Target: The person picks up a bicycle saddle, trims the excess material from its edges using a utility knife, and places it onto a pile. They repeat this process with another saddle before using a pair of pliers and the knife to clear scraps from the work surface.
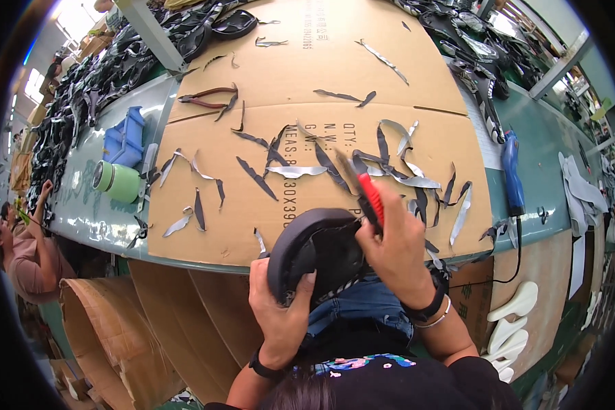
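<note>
My left hand grips a black bicycle saddle by its near left side, thumb over the rim. The saddle is tilted above the table's front edge, its hollow underside partly in sight. My right hand is closed round a utility knife with a red and black handle, beside the saddle's right edge. The knife's blade end points up and away, over the cardboard. Whether my right fingers also touch the saddle, I cannot tell. Several black and silver trimmed strips lie scattered on the cardboard sheet.
Red-handled pliers lie at the far left of the cardboard. A green jar and a blue bin stand left. A corded blue tool lies right. Saddle heaps line the back. White saddle-shaped pieces sit lower right.
</note>
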Available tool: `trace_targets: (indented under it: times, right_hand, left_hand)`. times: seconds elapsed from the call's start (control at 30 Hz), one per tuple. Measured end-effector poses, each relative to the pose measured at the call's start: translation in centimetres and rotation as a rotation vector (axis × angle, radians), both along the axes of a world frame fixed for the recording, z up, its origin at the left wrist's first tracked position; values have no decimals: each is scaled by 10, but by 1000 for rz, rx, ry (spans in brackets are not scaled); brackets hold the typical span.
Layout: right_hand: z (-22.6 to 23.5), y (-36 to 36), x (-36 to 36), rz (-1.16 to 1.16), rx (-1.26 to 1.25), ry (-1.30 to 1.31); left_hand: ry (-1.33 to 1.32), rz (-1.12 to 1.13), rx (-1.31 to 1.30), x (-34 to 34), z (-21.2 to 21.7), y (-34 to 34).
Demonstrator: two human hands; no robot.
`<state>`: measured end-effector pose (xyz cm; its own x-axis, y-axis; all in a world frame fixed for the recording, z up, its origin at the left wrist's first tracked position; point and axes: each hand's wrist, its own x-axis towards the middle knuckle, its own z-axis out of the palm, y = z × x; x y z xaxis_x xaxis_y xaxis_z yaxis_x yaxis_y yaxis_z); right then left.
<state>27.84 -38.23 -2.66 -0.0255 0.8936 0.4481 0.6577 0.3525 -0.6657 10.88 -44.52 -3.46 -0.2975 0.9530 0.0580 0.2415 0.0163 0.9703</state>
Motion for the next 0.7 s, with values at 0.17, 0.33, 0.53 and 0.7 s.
trace_targets:
  times: [0.17, 0.33, 0.53, 0.7]
  right_hand:
    - [15, 28, 59, -432, 169, -244]
    - [23, 24, 105, -435, -156, 14]
    - [-11, 16, 96, -154, -379, 296]
    - [-3, 0, 93, -133, -434, -22]
  left_hand:
    - [-201, 131, -56, 1, 22, 6]
    - [-773, 317, -28, -10, 23, 36]
    - [-803, -158, -481, -18, -5, 59]
    - [-567, -138, -524, -47, 0, 53]
